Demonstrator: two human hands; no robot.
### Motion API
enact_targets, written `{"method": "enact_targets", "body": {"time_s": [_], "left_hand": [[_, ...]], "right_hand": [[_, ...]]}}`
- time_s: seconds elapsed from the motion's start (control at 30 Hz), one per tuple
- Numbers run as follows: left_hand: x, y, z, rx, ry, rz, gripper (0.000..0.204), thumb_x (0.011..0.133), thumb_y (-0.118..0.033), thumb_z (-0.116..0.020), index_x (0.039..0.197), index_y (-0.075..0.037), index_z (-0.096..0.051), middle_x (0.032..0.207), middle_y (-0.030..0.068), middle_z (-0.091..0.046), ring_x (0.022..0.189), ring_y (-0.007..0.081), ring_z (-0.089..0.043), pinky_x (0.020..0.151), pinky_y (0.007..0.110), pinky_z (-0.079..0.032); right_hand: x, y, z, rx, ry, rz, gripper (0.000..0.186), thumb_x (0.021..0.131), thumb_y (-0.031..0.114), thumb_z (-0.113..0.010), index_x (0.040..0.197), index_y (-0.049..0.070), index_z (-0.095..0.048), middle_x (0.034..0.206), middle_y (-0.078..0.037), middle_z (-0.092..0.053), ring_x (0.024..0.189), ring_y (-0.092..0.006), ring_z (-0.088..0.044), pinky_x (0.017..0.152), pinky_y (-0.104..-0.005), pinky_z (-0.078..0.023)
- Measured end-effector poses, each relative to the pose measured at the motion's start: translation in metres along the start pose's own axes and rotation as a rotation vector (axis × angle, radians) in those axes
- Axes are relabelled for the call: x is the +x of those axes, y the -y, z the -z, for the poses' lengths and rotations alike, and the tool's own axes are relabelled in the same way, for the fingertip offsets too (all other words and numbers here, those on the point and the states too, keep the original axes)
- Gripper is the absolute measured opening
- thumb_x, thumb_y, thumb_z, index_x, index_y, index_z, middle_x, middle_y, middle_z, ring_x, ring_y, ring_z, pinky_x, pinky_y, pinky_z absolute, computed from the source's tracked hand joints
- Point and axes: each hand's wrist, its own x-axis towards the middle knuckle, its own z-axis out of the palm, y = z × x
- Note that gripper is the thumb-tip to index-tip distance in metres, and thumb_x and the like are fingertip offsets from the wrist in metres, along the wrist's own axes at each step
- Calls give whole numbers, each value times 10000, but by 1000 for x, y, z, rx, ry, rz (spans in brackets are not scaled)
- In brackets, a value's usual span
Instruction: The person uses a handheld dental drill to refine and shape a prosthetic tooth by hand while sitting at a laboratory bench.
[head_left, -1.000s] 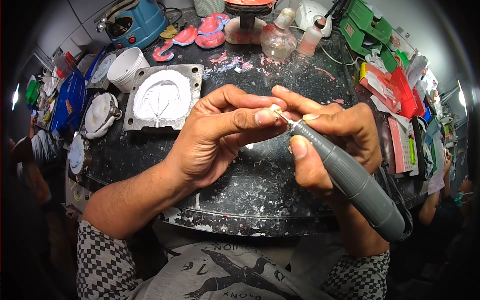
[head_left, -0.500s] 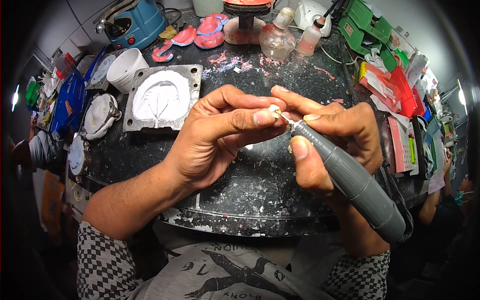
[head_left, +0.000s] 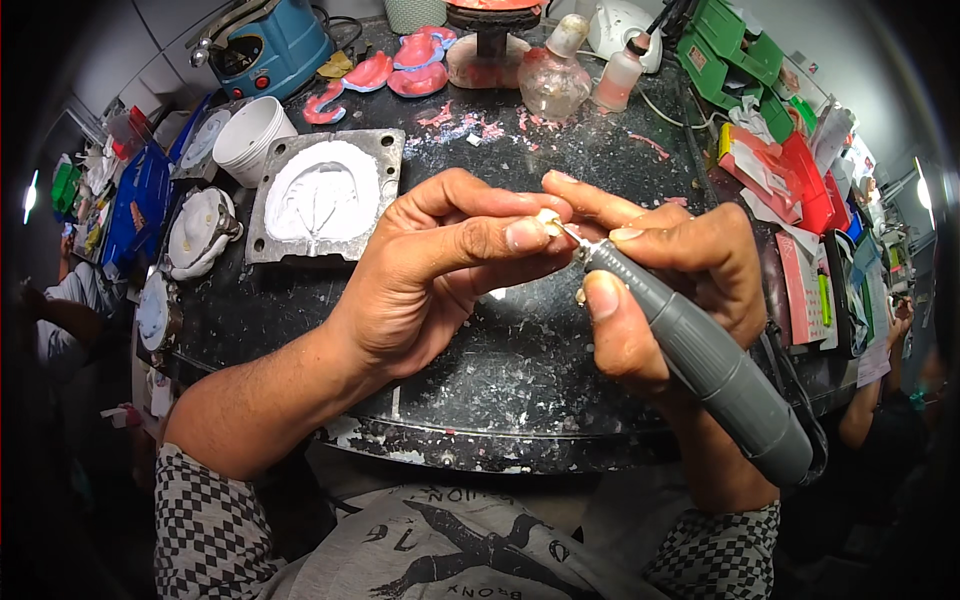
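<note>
Between the thumb and fingers of my left hand point(head_left: 440, 250) is a small cream-white tooth-like piece point(head_left: 547, 220), mostly covered by the fingertips. My right hand point(head_left: 680, 270) is closed around a grey rotary handpiece point(head_left: 705, 365), with the thumb below its front end and the fingers above. The thin bur point(head_left: 570, 235) at its nose reaches to the small piece; whether it touches cannot be made out. My right fingertips rest close against my left ones. Another small yellowish bit point(head_left: 580, 296) shows beside my right thumb.
A metal flask half with white plaster point(head_left: 330, 190) lies left on the black worktop point(head_left: 480, 400). Around it stand white cups point(head_left: 252, 140) and a plaster-filled flask point(head_left: 203, 232). Pink moulded pieces point(head_left: 418, 80), a glass burner point(head_left: 555, 85) and a bottle point(head_left: 620, 75) stand behind. Green bins point(head_left: 725, 50) are at right.
My hands and the handpiece stay almost in place, with only a slight shift of the handpiece. At the far left edge, another person's arm has moved.
</note>
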Motion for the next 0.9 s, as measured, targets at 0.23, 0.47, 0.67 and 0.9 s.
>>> {"method": "enact_targets", "body": {"time_s": [0.23, 0.47, 0.67, 0.9], "left_hand": [[0, 0, 1, 3, 10, -2, 67, 863, 10, -630, 919, -27, -629, 1049, 181, -675, 1004, 273, -668, 954, 417, -531], [1, 0, 1, 0, 30, -20, 75, 862, 13, -632, 934, -6, -631, 1051, 181, -673, 1018, 271, -661, 951, 408, -533], [2, 0, -1, 14, 22, -18, 81, 860, 11, -637, 939, -7, -637, 1042, 183, -673, 1018, 275, -662, 950, 412, -531], [1, 0, 0, 2, 29, -38, 79, 861, 8, -637, 938, -10, -637, 1025, 191, -676, 1015, 277, -663, 945, 409, -534]], "right_hand": [[-1, -2, 0, 26, 8, 26, 235, 790, -19, -599, 965, -2, -443, 898, -140, -629, 1011, -429, -643, 869, -423, -549], [0, -2, -11, 170, -250, -3, 247, 650, -74, -707, 857, -57, -572, 784, -123, -627, 849, -284, -702, 847, -452, -573], [0, -7, -14, 155, -235, 52, 236, 656, -75, -702, 855, -58, -575, 779, -127, -632, 841, -264, -703, 855, -462, -568], [-2, -4, -6, 111, -119, 12, 233, 712, -70, -641, 907, -35, -519, 851, -149, -637, 944, -335, -667, 890, -466, -544]]}}
